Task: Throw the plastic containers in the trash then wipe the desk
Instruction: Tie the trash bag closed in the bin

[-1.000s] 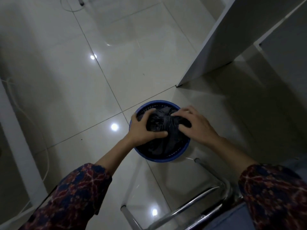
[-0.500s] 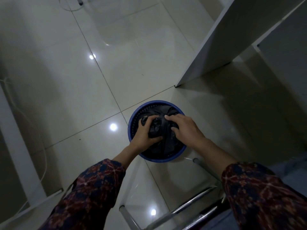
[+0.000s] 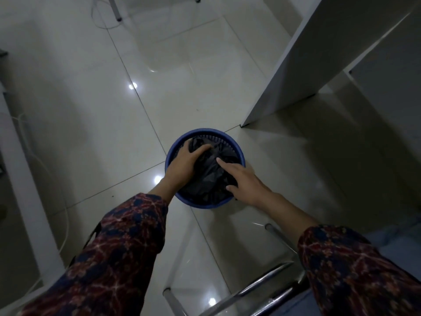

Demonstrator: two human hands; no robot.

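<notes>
A round blue plastic trash basket [image 3: 172, 153] with a slotted wall is seen from above, standing on a glossy pale tiled floor [image 3: 91, 110]. It is lined or filled with a crumpled black plastic bag [image 3: 210, 176], whose gathered top is bunched toward the far side of the basket. The left hand [image 3: 185, 164] is pressed down into the basket on its left side, with the fingers curled around the bunched top of the black plastic bag, which is gripped. The right hand [image 3: 242, 181] is held over the right side of the basket with the fingers straight and spread, the forefinger laid on the bag and nothing being grasped. Both forearms are covered by dark sleeves [image 3: 118, 252] patterned in red and blue. No plastic containers can be made out; whether they lie inside the bag cannot be told. A white panel of furniture [image 3: 296, 65] is set upright on the floor just beyond and to the right of the basket. Chrome metal tubes [image 3: 257, 286] of a chair or stool frame are seen at the bottom, near the basket. A white cable [image 3: 66, 215] is trailed along the floor at the left.
</notes>
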